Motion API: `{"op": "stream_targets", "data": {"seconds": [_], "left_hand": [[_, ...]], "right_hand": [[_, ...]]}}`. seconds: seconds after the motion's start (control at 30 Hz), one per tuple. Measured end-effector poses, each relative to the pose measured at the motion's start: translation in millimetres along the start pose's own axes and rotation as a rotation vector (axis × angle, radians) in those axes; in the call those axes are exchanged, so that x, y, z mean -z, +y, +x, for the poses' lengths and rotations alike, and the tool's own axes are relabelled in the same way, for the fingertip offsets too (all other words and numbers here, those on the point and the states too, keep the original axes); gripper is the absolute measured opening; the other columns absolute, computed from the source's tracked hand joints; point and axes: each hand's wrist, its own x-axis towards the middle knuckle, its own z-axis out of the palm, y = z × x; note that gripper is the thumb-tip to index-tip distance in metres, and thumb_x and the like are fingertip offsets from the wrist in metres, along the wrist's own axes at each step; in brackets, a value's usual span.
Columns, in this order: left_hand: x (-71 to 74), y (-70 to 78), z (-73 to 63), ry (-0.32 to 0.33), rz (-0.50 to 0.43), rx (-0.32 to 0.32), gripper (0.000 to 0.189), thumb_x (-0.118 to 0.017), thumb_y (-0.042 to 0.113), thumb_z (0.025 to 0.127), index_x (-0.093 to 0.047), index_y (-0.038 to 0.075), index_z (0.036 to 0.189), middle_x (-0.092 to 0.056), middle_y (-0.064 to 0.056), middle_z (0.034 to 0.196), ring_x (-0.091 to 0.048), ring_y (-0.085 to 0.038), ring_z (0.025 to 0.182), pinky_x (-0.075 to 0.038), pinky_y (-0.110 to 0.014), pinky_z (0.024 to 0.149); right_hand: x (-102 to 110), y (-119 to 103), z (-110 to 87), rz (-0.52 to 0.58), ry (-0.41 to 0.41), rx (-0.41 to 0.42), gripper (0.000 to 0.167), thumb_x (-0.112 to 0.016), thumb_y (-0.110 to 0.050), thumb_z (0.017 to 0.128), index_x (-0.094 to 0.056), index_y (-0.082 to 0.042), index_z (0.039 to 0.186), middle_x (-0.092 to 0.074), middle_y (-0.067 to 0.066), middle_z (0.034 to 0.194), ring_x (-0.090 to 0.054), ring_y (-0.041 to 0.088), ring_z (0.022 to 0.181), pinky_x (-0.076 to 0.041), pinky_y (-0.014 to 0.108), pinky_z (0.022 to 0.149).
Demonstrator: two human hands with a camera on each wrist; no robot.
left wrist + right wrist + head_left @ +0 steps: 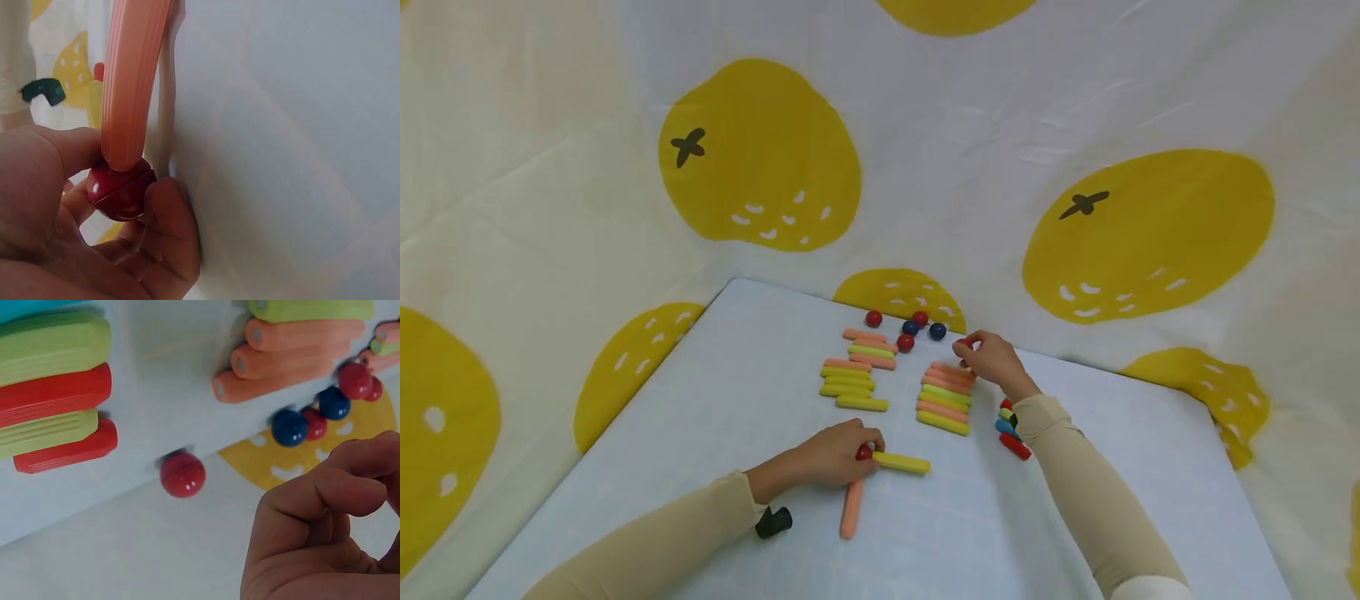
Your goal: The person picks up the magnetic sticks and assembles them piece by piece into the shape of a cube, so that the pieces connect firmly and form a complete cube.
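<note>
Left hand (835,452) pinches red ball (864,452), lower centre of head view; orange stick (852,510) runs down, yellow stick (902,462) rightward. Right hand (995,362) nearest loose red ball (182,475), right of centre; fingers loosely bent, apparently empty.

Passable: tabletop (722,400) left of sticks (847,382) | blocking: sticks mid-table, balls (906,342) behind them

Soft, muted light leaves a faint shadow beside the beige right sleeve (1093,500) on the pale blue tabletop (685,417). In the left wrist view, glints mark the glossy red ball (122,192) and the yellow-patterned white cloth (72,69) blurs; in the right, a lone shiny red sphere (182,475) carries small highlights.
</note>
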Motion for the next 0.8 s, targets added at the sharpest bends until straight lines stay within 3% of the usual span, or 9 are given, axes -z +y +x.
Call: {"op": "stream_targets", "data": {"seconds": [0.23, 0.5, 0.63, 0.8], "left_hand": [[-0.1, 0.6, 0.7, 0.002, -0.008, 0.001, 0.019, -0.072, 0.031, 0.094, -0.067, 0.025, 0.112, -0.055, 0.004, 0.097, -0.05, -0.013, 0.083, -0.043, -0.027, 0.067], [1.0, 0.1, -2.6, -0.013, -0.026, 0.027, 0.019, -0.072, 0.03, 0.095, -0.067, 0.025, 0.113, -0.056, 0.002, 0.099, -0.05, -0.015, 0.084, -0.041, -0.029, 0.067], [1.8, 1.2, -3.3, -0.027, -0.034, 0.037, 0.019, -0.072, 0.029, 0.095, -0.067, 0.025, 0.113, -0.055, 0.001, 0.098, -0.051, -0.016, 0.084, -0.042, -0.03, 0.067], [4.0, 3.0, -0.7, -0.025, -0.044, 0.043, 0.02, -0.072, 0.03, 0.095, -0.067, 0.026, 0.114, -0.055, 0.001, 0.097, -0.051, -0.017, 0.085, -0.043, -0.03, 0.069]], "right_hand": [[-11, -1, -48.7, -0.045, -0.041, 0.053, 0.04, -0.06, -0.043, 0.102, -0.061, -0.013, 0.129, -0.075, 0.009, 0.099, -0.069, 0.029, 0.084, -0.049, 0.033, 0.075], [-47, 17, -96.0, 0.047, -0.189, 0.079, 0.035, -0.067, -0.039, 0.098, -0.064, -0.016, 0.124, -0.071, 0.004, 0.086, -0.065, 0.022, 0.071, -0.048, 0.029, 0.067], [-60, 23, -112.7, 0.053, -0.249, 0.088, 0.037, -0.069, -0.039, 0.097, -0.064, -0.016, 0.124, -0.071, 0.003, 0.082, -0.064, 0.02, 0.068, -0.049, 0.028, 0.066], [-67, 22, -123.9, 0.014, -0.253, 0.087, 0.036, -0.07, -0.04, 0.096, -0.064, -0.018, 0.124, -0.071, 0.001, 0.08, -0.064, 0.018, 0.067, -0.048, 0.028, 0.065]]}}
